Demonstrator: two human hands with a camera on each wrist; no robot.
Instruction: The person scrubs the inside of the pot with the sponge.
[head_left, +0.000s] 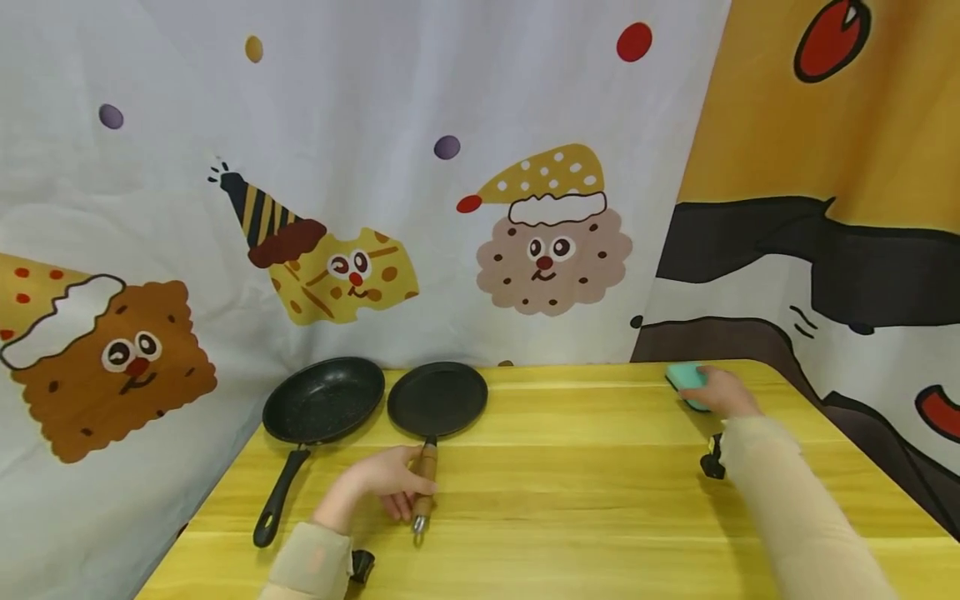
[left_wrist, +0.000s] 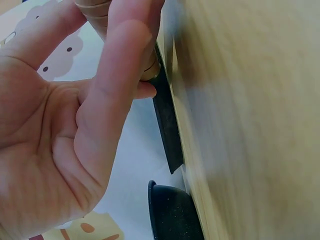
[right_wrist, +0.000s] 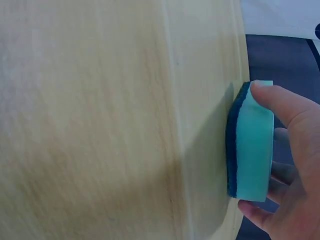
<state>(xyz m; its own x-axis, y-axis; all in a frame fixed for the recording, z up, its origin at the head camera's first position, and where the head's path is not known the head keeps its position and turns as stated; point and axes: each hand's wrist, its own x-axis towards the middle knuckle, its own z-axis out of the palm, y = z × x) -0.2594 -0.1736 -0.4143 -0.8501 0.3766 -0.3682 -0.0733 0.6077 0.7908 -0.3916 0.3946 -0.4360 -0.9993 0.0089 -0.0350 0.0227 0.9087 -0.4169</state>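
My left hand [head_left: 388, 477] grips the wooden handle [head_left: 423, 505] of a flat, round black griddle pan [head_left: 437, 398], which lies near the back edge of the table. In the left wrist view, the thumb and fingers go round that handle, and the pan's thin edge [left_wrist: 167, 127] shows beyond them. At the table's far right, my right hand [head_left: 726, 393] pinches a teal sponge [head_left: 682, 377] with a dark scouring side. The right wrist view has the thumb on one end of the sponge [right_wrist: 254, 150] and fingers at its other end; the dark side faces the tabletop.
A deeper black frying pan [head_left: 324, 402] stands left of the griddle pan, its black handle [head_left: 281, 498] pointing toward me. The yellow wood-grain table [head_left: 570, 492] backs onto a curtain [head_left: 420, 92] with cartoon prints. A dark wrist strap piece [head_left: 712, 463] sits by the right sleeve.
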